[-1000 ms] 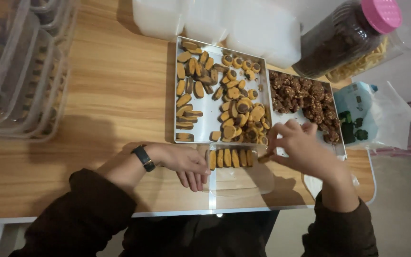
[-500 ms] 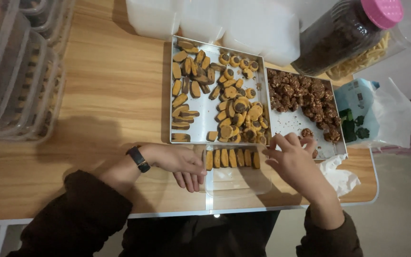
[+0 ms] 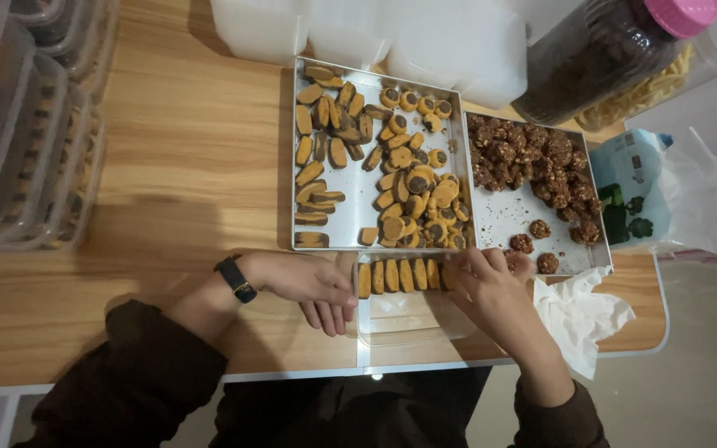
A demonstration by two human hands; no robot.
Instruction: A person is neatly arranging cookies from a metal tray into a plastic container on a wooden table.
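- The clear box (image 3: 412, 311) lies on the near edge of the wooden table (image 3: 192, 166), between the two hands, touching the near rim of the steel tray (image 3: 350, 241).
- A row of orange cookies (image 3: 398, 275) stands on edge along the far wall of the clear box; the row's long axis runs left to right, and each cookie's flat face looks sideways.
- The left hand (image 3: 309, 286) rests palm down just left of the box, its fingers loosely curled and pointing toward the near left corner; it touches the box wall and holds nothing that can be seen.
- The right hand (image 3: 491, 286) sits at the right end of the row, fingers bent narrow and pressed against the last cookie; whether a cookie is pinched between them cannot be told, since the fingertips hide it.
- The right hand is the nearer one to the row's open end: the free space in the box lies toward the person, on the near side of the row.
- The loose pile of orange cookies in the steel tray lies just beyond the right hand's fingers, far and slightly left of them.
- The second tray (image 3: 508, 220), holding dark clustered cookies (image 3: 533, 162), lies straight beyond the right hand, with a few loose ones near its knuckles.
- A crumpled tissue (image 3: 578, 315) lies right of the right wrist, apart from the box.
- A jar with a pink lid (image 3: 607, 50) lies at the far right; stacked clear boxes (image 3: 18, 124) stand at the far left.
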